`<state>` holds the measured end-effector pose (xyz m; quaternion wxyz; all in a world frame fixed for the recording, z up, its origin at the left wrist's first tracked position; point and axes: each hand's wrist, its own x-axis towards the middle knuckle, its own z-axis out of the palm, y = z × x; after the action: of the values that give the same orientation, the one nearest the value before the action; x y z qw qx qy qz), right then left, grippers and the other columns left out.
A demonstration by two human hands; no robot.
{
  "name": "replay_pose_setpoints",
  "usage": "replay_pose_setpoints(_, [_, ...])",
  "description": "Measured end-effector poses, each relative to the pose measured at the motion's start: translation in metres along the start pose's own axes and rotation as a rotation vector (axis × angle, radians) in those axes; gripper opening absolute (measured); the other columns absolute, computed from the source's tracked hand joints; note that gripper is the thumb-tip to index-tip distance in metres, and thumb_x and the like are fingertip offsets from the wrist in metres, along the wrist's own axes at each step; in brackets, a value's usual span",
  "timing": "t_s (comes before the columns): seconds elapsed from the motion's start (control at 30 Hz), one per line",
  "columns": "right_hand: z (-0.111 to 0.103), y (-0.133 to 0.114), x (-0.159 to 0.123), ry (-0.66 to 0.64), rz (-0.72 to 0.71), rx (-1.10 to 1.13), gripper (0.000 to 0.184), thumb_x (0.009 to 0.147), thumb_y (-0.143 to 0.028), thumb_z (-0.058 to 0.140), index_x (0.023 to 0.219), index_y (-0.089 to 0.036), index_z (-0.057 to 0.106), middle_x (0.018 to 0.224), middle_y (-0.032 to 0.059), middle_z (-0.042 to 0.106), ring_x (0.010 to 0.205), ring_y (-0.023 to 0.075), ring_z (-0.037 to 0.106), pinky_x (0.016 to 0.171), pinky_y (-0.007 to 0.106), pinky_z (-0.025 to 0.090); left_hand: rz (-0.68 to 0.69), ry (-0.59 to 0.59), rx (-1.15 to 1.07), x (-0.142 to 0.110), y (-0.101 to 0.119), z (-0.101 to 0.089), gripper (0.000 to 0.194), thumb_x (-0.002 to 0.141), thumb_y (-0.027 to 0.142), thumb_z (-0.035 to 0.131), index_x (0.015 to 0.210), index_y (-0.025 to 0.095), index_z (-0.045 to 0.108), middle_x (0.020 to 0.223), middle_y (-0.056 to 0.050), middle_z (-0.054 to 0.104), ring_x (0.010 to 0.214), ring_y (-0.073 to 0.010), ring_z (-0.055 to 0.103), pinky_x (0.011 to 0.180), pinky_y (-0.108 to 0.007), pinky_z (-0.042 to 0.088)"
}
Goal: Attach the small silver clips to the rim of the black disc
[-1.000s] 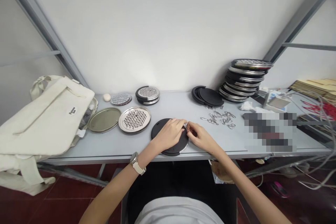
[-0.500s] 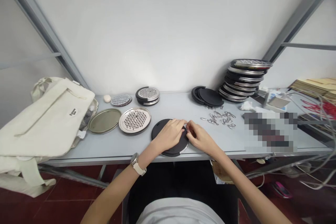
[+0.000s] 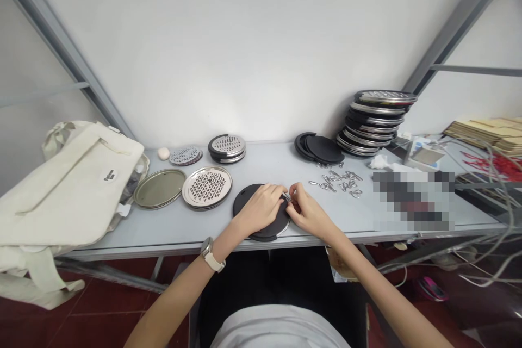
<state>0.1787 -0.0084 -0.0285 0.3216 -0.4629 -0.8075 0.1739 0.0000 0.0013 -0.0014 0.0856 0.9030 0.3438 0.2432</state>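
Observation:
A black round disc with a metal rim lies flat near the table's front edge. Across its top rests my left hand, fingers together and curled over the disc, tips at its right edge. My right hand is closed in a pinch at that same edge, on a small shiny metal clip that my fingers mostly cover. To the right lie several loose metal clips. Two round grater plates, one silver and one greyish, lie left of the disc.
A plain metal round plate and a cream bag are at the left. Further back stand a short grater stack, black discs and a tall stack. Cables and wooden sheets lie far right.
The whole view has shifted slightly. My right fingers have changed position a little at the disc's edge, where more of the metal piece shows. My left hand stays on the disc.

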Motion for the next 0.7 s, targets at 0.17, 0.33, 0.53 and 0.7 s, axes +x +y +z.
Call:
replay_pose_setpoints(0.17, [-0.0001, 0.0006, 0.0009, 0.002, -0.040, -0.061, 0.013, 0.084, -0.016, 0.043, 0.082, -0.023, 0.032, 0.068, -0.0024, 0.045, 0.064, 0.0173, 0.045, 0.061, 0.028, 0.035, 0.017, -0.015, 0.024, 0.0010, -0.0011, 0.0002, 0.014, 0.095, 0.014, 0.040, 0.102, 0.016, 0.052, 0.102, -0.006, 0.059, 0.099, -0.0210, 0.053, 0.093, -0.037, 0.043])
replay_pose_setpoints(0.33, [-0.0010, -0.0001, 0.0008, -0.009, -0.044, -0.051, 0.012, 0.084, -0.016, 0.043, 0.082, -0.023, 0.033, 0.070, -0.0018, 0.047, 0.065, 0.0177, 0.046, 0.063, 0.028, 0.036, 0.017, -0.016, 0.043, 0.0003, -0.0007, 0.0003, 0.014, 0.095, 0.014, 0.040, 0.101, 0.017, 0.053, 0.101, -0.006, 0.058, 0.099, -0.0202, 0.053, 0.094, -0.037, 0.042])
replay_pose_setpoints(0.53, [-0.0008, -0.0006, 0.0004, -0.018, -0.048, -0.046, 0.013, 0.086, -0.017, 0.043, 0.081, -0.023, 0.032, 0.071, -0.0019, 0.046, 0.066, 0.0177, 0.045, 0.063, 0.029, 0.036, 0.018, -0.003, 0.045, -0.0003, -0.0004, 0.0008, 0.016, 0.095, 0.013, 0.040, 0.104, 0.016, 0.053, 0.104, -0.006, 0.059, 0.100, -0.0203, 0.053, 0.094, -0.037, 0.043])
replay_pose_setpoints(0.7, [-0.0013, -0.0013, 0.0006, -0.024, -0.055, -0.048, 0.013, 0.087, -0.017, 0.042, 0.081, -0.023, 0.032, 0.071, -0.0015, 0.047, 0.067, 0.0182, 0.045, 0.064, 0.029, 0.037, 0.024, 0.004, 0.032, -0.0006, -0.0003, 0.0008, 0.017, 0.095, 0.012, 0.039, 0.103, 0.016, 0.054, 0.104, -0.006, 0.059, 0.100, -0.0204, 0.053, 0.094, -0.037, 0.043])
